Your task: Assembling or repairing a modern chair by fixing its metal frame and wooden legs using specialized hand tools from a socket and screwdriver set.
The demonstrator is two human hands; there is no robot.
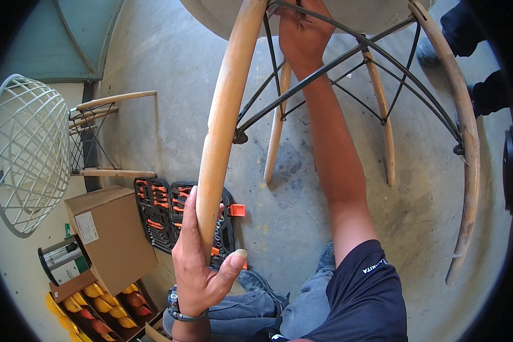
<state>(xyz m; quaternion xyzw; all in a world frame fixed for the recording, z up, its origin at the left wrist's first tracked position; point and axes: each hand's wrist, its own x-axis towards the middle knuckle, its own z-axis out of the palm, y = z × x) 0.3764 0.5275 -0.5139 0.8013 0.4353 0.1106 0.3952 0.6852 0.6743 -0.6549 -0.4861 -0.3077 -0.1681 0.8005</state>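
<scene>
Steadying a chair [363, 44] with tan round wooden legs, black metal rod bracing and a pale smooth curved seat [376, 14], over the scuffed grey concrete floor [279, 214]. Seat at the far side, long axis of the legs running back toward the person; near-left leg [227, 94] slants slightly left, shows wood grain. Left hand [198, 276]: grip wrapped round that leg's end, thumb splayed. Right hand [303, 39]: up at seat underside, fingers partly hidden, can't tell its grip.

Bright, diffuse light | faint shadows on floor [288, 219] | left hand [196, 271] crisp | fisheye-bowed edges, black corners
</scene>
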